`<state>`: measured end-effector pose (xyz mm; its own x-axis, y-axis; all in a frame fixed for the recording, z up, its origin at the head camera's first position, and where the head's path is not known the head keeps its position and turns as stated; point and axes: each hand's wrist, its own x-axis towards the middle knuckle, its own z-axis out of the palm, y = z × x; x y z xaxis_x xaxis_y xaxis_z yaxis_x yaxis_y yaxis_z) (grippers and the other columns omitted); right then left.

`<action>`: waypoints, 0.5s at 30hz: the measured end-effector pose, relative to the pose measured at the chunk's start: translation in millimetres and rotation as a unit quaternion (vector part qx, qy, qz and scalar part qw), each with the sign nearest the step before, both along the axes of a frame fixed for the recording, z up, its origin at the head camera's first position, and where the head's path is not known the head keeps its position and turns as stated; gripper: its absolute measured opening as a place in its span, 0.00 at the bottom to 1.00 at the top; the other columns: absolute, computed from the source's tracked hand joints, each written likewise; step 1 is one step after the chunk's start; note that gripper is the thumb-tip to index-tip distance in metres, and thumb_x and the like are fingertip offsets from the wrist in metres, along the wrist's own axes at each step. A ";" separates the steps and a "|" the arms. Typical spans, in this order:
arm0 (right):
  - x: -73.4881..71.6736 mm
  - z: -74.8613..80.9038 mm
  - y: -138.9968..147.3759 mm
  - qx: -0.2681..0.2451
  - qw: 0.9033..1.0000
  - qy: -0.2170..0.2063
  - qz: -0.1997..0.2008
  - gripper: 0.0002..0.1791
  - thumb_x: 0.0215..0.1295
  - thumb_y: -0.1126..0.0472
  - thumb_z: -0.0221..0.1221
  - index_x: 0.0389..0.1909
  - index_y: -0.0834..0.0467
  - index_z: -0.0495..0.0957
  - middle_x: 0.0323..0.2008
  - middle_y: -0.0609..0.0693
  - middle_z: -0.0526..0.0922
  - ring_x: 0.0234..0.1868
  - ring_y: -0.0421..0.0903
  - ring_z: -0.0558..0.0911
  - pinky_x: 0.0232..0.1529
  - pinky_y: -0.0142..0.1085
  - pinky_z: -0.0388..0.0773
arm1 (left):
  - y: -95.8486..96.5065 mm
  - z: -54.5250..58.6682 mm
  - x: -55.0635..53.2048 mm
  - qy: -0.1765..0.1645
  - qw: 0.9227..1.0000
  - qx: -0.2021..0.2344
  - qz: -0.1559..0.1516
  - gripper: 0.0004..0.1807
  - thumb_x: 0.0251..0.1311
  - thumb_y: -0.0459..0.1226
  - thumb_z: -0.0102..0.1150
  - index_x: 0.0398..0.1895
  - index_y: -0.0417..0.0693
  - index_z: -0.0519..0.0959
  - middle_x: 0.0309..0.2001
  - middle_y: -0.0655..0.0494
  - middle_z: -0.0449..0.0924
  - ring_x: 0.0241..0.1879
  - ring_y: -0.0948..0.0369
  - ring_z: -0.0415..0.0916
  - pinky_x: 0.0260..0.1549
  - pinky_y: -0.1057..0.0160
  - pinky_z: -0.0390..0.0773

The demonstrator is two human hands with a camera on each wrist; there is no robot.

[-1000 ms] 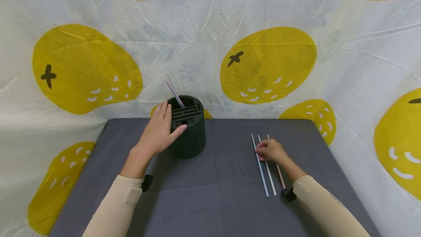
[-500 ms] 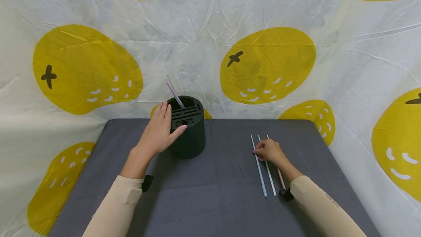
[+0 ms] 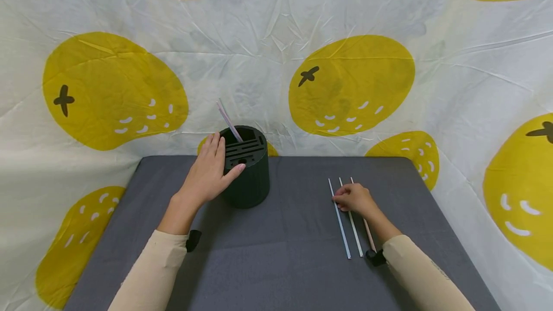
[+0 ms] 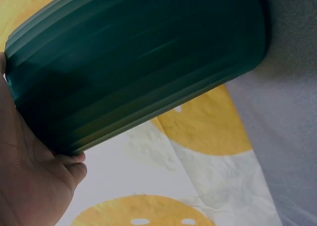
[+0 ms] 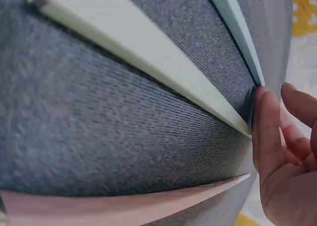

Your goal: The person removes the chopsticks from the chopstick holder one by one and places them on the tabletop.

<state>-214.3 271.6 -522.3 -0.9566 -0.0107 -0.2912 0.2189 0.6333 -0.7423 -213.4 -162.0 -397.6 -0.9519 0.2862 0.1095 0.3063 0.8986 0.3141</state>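
Note:
My left hand lies against the left side of a dark green utensil holder, fingers straight at its rim and thumb stretched over its slotted top. In the left wrist view, the ribbed wall of the holder fills most of the picture. My right hand pinches a light blue chopstick, thumb and index finger together at it. Beside it on the table lie a whitish chopstick and a pink chopstick, both partly hidden under that hand. The right wrist view shows the blue chopstick meeting the fingertips.
Several thin pastel sticks stand slanted in the back compartment of the holder. A dark grey cloth covers the table. Behind it hangs a white fabric with big yellow fruit prints.
The blue chopstick has shifted slightly left and toward me, along with the right fingertips. My left hand and the holder stay in place.

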 end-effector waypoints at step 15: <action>-3.1 46.2 0.7 -0.037 0.996 0.059 0.058 0.14 0.72 0.63 0.64 0.51 0.69 0.83 0.37 0.64 0.89 0.34 0.56 0.89 0.42 0.50 0.89 | 0.0 -0.2 -0.4 0.002 1.000 -0.003 -0.002 0.59 0.70 0.73 0.35 0.83 0.36 0.39 0.84 0.41 0.30 0.84 0.42 0.30 0.80 0.40 0.42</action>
